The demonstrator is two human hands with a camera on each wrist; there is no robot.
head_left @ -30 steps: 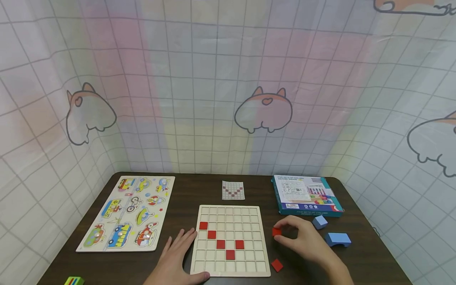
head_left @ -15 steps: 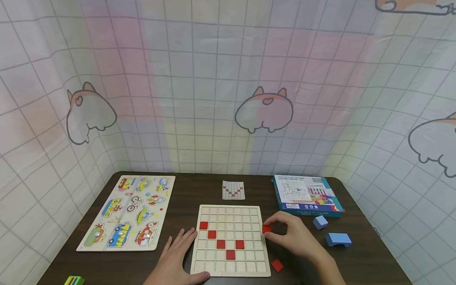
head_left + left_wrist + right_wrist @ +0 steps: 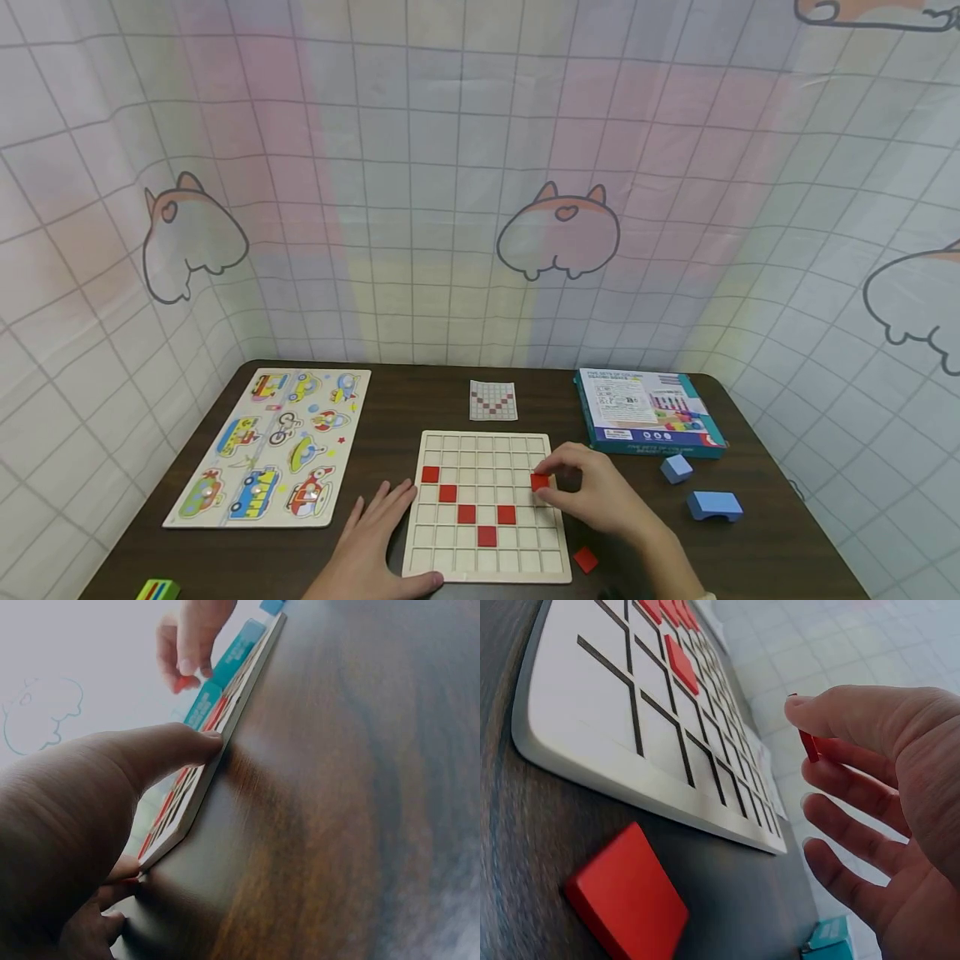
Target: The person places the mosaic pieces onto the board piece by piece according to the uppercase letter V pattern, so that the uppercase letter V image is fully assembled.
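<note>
A pale wooden grid board [image 3: 487,570] lies on the dark table, with several red square tiles set in its cells in a slanting pattern. Above the board's right side, my right hand [image 3: 600,492] pinches a red square tile [image 3: 539,482] between thumb and fingertips; the right wrist view shows this tile [image 3: 809,745] raised off the grid. A loose red tile [image 3: 586,559] lies on the table by the board's near right corner. My left hand [image 3: 367,542] rests at the board's left side, fingers spread, its thumb touching the near edge, also seen in the left wrist view.
Behind the board lies a small printed pattern card [image 3: 492,401]. A vehicle puzzle board [image 3: 322,450] is at left, a green striped block [image 3: 158,590] nearer. At right are a flat box [image 3: 645,408], a blue cube [image 3: 677,469] and a blue arch block [image 3: 715,505].
My right hand has moved left with the pinched red tile, from beside the board to over its right columns. My left hand has stayed in place.
</note>
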